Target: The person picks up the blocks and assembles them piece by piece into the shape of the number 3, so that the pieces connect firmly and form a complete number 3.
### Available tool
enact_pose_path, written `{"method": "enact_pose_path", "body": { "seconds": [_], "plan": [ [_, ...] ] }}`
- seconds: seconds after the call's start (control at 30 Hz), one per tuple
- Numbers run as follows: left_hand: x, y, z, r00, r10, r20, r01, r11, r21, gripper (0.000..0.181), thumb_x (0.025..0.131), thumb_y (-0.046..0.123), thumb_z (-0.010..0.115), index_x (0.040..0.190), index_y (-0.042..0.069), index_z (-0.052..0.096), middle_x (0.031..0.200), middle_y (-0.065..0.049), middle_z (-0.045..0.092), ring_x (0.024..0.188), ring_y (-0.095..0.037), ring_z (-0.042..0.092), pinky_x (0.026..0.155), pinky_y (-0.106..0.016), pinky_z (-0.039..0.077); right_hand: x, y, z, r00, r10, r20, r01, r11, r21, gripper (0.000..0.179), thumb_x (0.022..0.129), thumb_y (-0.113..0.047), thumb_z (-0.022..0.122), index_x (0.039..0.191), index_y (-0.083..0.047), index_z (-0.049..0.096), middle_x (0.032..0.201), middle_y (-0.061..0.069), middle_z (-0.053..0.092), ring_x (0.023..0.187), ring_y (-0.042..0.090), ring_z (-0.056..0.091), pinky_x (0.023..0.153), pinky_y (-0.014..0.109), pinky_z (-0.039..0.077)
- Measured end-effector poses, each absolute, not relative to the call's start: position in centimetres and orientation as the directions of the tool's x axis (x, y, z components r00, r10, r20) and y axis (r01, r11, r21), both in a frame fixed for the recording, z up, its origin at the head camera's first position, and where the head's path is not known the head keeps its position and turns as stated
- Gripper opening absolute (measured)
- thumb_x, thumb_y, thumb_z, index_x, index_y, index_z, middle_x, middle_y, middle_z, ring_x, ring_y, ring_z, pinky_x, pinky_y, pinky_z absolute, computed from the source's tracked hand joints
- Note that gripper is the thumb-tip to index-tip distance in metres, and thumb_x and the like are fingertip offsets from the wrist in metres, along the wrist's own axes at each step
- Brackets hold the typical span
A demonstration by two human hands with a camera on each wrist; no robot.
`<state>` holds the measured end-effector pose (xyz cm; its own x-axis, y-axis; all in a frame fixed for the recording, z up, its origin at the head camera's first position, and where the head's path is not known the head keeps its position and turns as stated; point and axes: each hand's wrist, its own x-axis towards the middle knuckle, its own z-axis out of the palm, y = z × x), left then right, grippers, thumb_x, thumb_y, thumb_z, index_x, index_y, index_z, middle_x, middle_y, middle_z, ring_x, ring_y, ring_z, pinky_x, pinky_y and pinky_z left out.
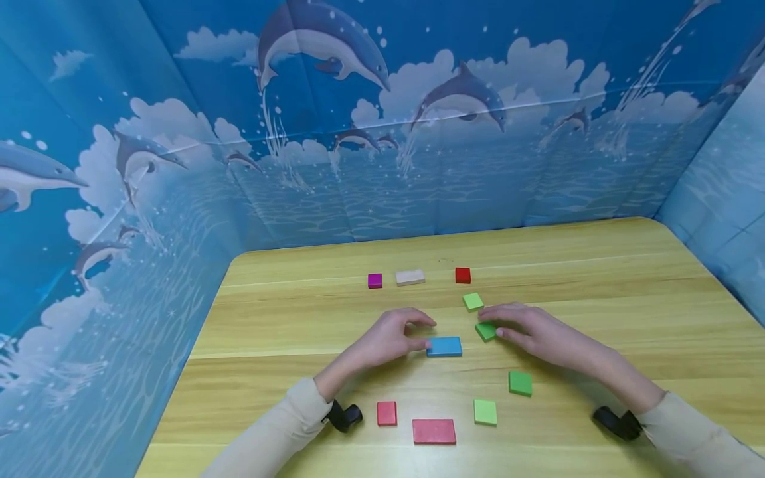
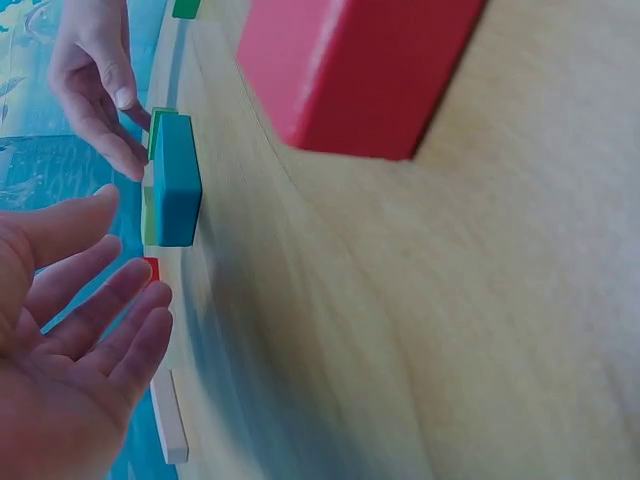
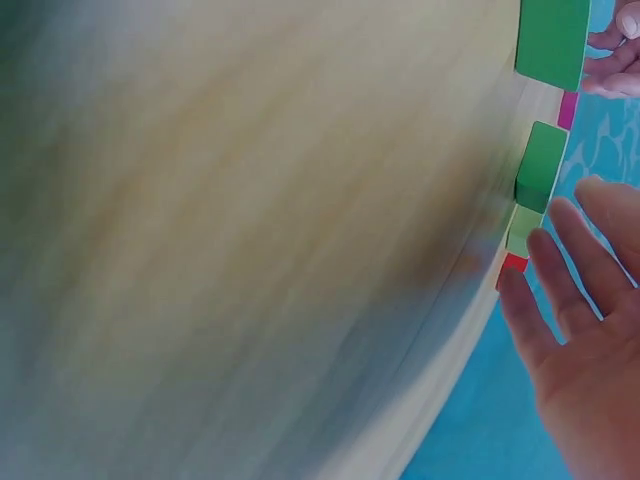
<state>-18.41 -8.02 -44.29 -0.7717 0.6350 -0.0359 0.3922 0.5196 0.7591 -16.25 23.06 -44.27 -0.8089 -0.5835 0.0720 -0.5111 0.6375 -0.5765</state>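
My left hand (image 1: 391,337) hovers at the left end of a flat blue block (image 1: 444,346), fingers loosely bent. In the left wrist view the palm and fingers hold nothing, and the blue block (image 2: 178,180) stands beyond the thumb. On the other side, my right hand (image 1: 538,333) is beside a tilted dark green block (image 1: 486,330), thumb and fingers spread around its right end. The right wrist view shows relaxed fingers with a gap before the green block (image 3: 540,166); whether a fingertip touches it, I cannot tell. A light green block (image 1: 473,302) lies just behind it.
At the back lie a purple block (image 1: 374,281), a whitish block (image 1: 410,277) and a red block (image 1: 463,275). Nearer are a small pinkish-red block (image 1: 386,413), a wider one (image 1: 433,431), a light green block (image 1: 485,411) and a green block (image 1: 520,383). A dolphin-print curtain (image 1: 382,186) borders the table.
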Motion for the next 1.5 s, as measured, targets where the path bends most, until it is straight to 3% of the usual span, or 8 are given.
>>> {"method": "enact_pose_path", "body": {
  "seconds": [0.4,0.9,1.5],
  "plan": [
    [-18.7,-7.4,-45.0,-0.773,0.625,-0.112,0.251,0.462,0.851,0.033,0.083,0.012,0.08,0.114,0.01,0.072,0.098,0.005,0.067,0.092,-0.015,0.06,0.078,-0.023,0.049,-16.9,23.4,-44.9,-0.812,-0.583,0.02,-0.462,0.622,-0.633,0.035,0.096,-0.009,0.064,0.13,-0.018,0.064,0.134,-0.001,0.059,0.125,0.027,0.053,0.098,0.048,0.045],
    [-18.2,-7.0,-46.0,-0.778,0.626,-0.05,0.367,0.519,0.772,0.03,0.081,0.015,0.082,0.11,0.015,0.074,0.096,0.01,0.063,0.086,-0.008,0.054,0.076,-0.02,0.047,-17.1,23.3,-45.0,-0.83,-0.558,-0.009,-0.437,0.659,-0.612,0.034,0.095,-0.01,0.066,0.126,-0.023,0.066,0.128,-0.005,0.062,0.121,0.025,0.056,0.096,0.047,0.047],
    [-18.0,-7.1,-46.2,-0.801,0.597,-0.039,0.337,0.503,0.796,0.029,0.083,0.015,0.08,0.111,0.014,0.074,0.104,0.011,0.065,0.088,-0.006,0.057,0.08,-0.02,0.049,-17.3,23.4,-45.2,-0.829,-0.559,-0.011,-0.43,0.65,-0.626,0.034,0.094,-0.006,0.066,0.123,-0.022,0.066,0.124,-0.007,0.063,0.119,0.024,0.057,0.095,0.046,0.047]
  ]
}}
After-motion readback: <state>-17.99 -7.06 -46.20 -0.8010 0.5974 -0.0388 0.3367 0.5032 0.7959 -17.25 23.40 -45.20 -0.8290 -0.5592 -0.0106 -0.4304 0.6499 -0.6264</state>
